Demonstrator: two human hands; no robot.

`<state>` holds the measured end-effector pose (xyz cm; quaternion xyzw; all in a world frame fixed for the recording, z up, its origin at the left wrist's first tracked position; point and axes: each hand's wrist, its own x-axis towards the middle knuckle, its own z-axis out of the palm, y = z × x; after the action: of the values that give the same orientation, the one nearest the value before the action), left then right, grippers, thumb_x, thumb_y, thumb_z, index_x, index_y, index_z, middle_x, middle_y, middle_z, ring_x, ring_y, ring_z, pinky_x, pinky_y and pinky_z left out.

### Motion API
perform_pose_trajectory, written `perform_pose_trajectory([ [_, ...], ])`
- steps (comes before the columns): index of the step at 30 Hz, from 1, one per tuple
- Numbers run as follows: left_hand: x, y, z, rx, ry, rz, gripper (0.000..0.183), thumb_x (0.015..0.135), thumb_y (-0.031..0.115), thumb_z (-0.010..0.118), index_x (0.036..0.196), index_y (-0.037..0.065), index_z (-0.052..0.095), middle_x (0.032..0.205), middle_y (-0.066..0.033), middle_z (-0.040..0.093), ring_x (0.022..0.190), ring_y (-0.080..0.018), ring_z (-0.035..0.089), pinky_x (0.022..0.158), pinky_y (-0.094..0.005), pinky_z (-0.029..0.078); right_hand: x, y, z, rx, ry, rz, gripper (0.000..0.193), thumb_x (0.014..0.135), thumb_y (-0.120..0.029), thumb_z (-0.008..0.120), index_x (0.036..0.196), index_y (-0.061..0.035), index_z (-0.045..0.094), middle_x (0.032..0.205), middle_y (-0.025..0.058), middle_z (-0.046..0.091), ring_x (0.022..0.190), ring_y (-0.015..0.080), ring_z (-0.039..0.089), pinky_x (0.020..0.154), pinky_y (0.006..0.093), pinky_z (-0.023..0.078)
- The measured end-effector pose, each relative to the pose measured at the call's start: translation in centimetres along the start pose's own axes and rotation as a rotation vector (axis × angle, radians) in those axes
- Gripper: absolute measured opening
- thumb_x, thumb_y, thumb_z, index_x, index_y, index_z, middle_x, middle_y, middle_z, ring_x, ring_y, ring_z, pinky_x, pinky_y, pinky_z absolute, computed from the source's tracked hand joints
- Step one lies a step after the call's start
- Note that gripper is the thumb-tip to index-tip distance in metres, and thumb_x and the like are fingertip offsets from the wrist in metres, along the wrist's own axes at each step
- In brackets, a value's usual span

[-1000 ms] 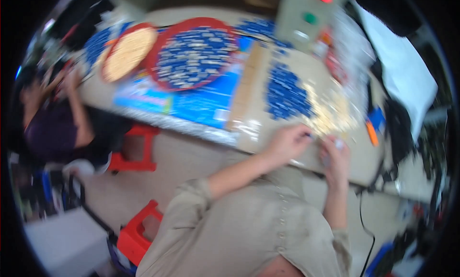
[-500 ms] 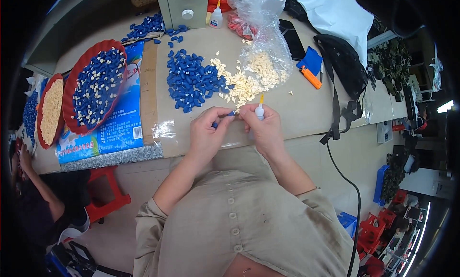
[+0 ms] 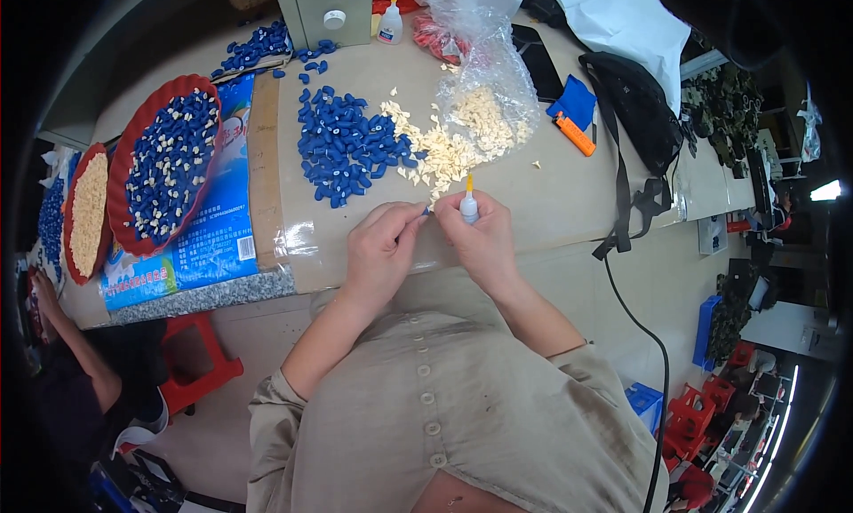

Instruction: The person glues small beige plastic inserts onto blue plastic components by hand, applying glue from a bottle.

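My left hand (image 3: 382, 246) is closed in a pinch at the table's near edge. A trace of a small blue piece (image 3: 426, 211) shows at its fingertips, mostly hidden by the fingers. Close beside it, my right hand (image 3: 484, 246) is wrapped round a small white glue bottle (image 3: 469, 207), whose yellow nozzle points up. The thumb and forefinger of that hand come near the left fingertips; whether they pinch anything is hidden. Just beyond the hands lie a heap of small blue pieces (image 3: 342, 149) and a spread of small cream-coloured pieces (image 3: 449, 153), partly in a clear plastic bag (image 3: 498, 78).
On the left stand a red scalloped bowl (image 3: 115, 180) of blue and cream pieces and a red dish (image 3: 78, 269) of cream bits. A second glue bottle (image 3: 389, 24), an orange cutter (image 3: 576, 136) and a black bag (image 3: 635, 118) lie farther back. Another person's arm (image 3: 75, 340) shows at left.
My hands have drawn slightly left, and the fingers of my left hand have closed further, hiding the blue pieces that showed in it. The glue bottle remains in my right hand.
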<state>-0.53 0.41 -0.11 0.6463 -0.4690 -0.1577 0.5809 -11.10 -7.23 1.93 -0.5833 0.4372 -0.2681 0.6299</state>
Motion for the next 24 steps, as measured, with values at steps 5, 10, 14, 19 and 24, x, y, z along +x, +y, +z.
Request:
perform_pose_trajectory([
  [5,0.0,-0.2,0.0,0.066,-0.003,0.052,0.015,0.070,-0.008,0.058,0.083,-0.001,0.060,0.076,-0.0112,0.060,0.067,-0.0178,0.059,0.058,-0.0242,0.047,0.2,0.3,0.0,-0.030,-0.036,0.017,0.010,0.077,-0.011,0.057,0.076,-0.0007,0.056,0.062,-0.0011,0.051,0.053,0.0030,0.044,0.046,0.0169,0.035],
  [10,-0.1,-0.2,-0.1,0.058,-0.014,0.052,0.015,0.070,-0.008,0.057,0.082,-0.001,0.060,0.075,-0.0105,0.060,0.067,-0.0177,0.059,0.058,-0.0249,0.046,0.3,0.2,-0.1,-0.023,-0.119,0.021,0.010,0.077,-0.012,0.057,0.078,-0.0020,0.054,0.063,-0.0010,0.051,0.053,0.0034,0.045,0.047,0.0177,0.036],
  [14,0.4,0.1,-0.3,0.026,-0.026,-0.042,0.013,0.071,-0.006,0.057,0.082,0.000,0.060,0.074,-0.0100,0.059,0.066,-0.0166,0.058,0.057,-0.0242,0.045,0.5,-0.6,-0.3,0.070,-0.172,0.057,0.011,0.077,-0.013,0.058,0.079,-0.0025,0.055,0.064,0.0004,0.053,0.052,0.0041,0.046,0.046,0.0184,0.038],
  [19,0.3,-0.1,-0.1,-0.012,-0.003,-0.008,0.011,0.073,-0.001,0.056,0.084,0.001,0.059,0.076,-0.0108,0.058,0.064,-0.0212,0.056,0.055,-0.0277,0.044,0.6,-0.8,-0.9,0.083,-0.179,0.145,0.012,0.077,-0.014,0.059,0.078,-0.0026,0.056,0.067,0.0037,0.057,0.049,0.0057,0.048,0.045,0.0190,0.039],
  [24,0.3,-0.2,-0.2,-0.044,-0.007,0.005,0.011,0.073,0.000,0.057,0.084,0.000,0.059,0.078,-0.0114,0.059,0.066,-0.0211,0.057,0.057,-0.0276,0.045,0.8,-0.8,-1.3,0.098,-0.199,0.156,0.011,0.075,-0.013,0.060,0.076,-0.0027,0.056,0.065,0.0036,0.057,0.048,0.0061,0.047,0.045,0.0191,0.038],
])
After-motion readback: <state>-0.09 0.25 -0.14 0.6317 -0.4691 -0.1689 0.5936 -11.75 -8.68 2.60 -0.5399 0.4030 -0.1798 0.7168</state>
